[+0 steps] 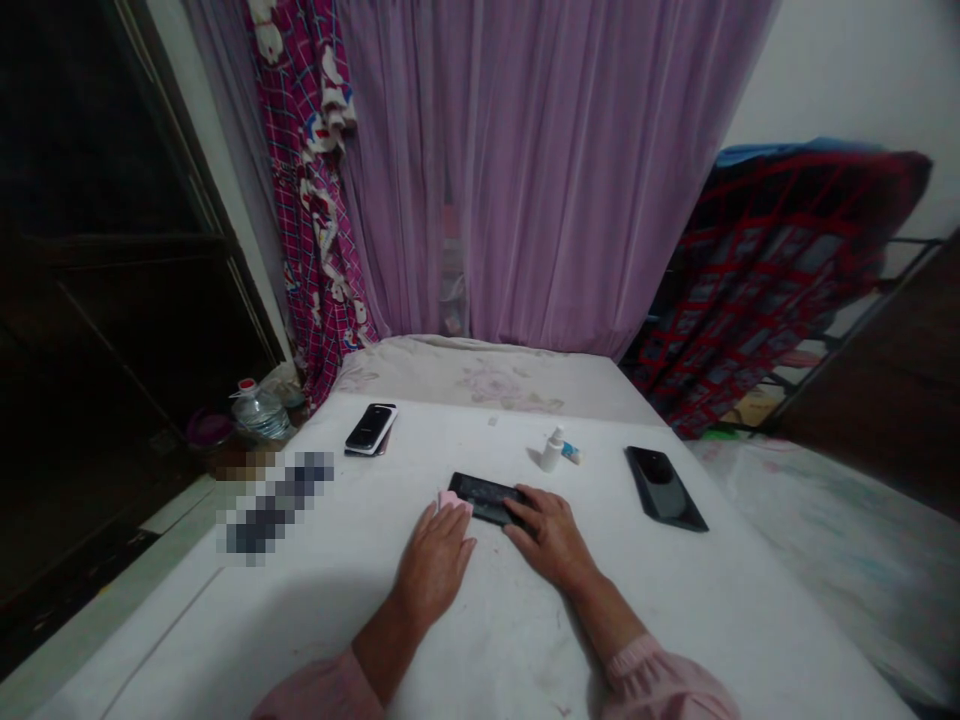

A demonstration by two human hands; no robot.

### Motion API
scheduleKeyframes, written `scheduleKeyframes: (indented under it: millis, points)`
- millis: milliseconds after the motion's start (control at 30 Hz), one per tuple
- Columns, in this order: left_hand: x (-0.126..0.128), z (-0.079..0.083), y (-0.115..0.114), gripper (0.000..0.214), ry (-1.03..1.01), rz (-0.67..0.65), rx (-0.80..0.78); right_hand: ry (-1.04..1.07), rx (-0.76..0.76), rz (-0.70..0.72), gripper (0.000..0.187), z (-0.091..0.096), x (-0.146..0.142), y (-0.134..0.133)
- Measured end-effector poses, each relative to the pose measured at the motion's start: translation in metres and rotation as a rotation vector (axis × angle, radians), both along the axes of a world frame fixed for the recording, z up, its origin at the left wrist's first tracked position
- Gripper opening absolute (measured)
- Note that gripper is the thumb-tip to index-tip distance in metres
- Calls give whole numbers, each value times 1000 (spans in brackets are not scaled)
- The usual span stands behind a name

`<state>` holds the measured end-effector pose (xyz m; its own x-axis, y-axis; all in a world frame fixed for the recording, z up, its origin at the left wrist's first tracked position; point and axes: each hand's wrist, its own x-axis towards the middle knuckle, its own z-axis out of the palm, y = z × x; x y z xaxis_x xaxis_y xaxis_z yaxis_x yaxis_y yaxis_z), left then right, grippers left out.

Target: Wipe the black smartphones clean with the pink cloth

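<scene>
White sheeting (720, 620) covers the surface below a sheer purple curtain (555, 170), and a black smartphone (486, 498) lies flat at its centre, with a dark phone (666, 488) to that phone's right, a white-edged phone (370, 429) beyond its left end and a small white dropper bottle (553, 450) beyond its far edge. Flat, even pressure seems the best way to keep the black smartphone from sliding. The right hand (551, 535), half open, rests its fingers on the phone's right end without gripping, while the loosely curled left hand (433, 565) holds a pink cloth (452, 501) against the left end.
</scene>
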<state>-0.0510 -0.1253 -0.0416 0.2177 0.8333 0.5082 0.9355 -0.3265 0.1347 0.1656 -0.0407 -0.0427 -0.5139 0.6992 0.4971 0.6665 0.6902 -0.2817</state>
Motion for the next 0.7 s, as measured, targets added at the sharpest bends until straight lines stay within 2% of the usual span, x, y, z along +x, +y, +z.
scheduleKeyframes:
  millis: [133,300,433,567,700]
  points:
    - [-4,5,11,37,7,-47,-4,2,4,-6,32,0,-1,1]
    - [-9,8,43,35,4,-95,-26,25,45,-6,28,-4,-1,2]
    - [-8,5,61,35,7,-99,-39,23,61,0,29,-6,1,4]
    - [-5,1,62,37,-6,-78,-34,32,49,23,29,-8,4,6]
    - [-4,2,47,39,-12,-102,-57,89,18,37,30,-10,5,7]
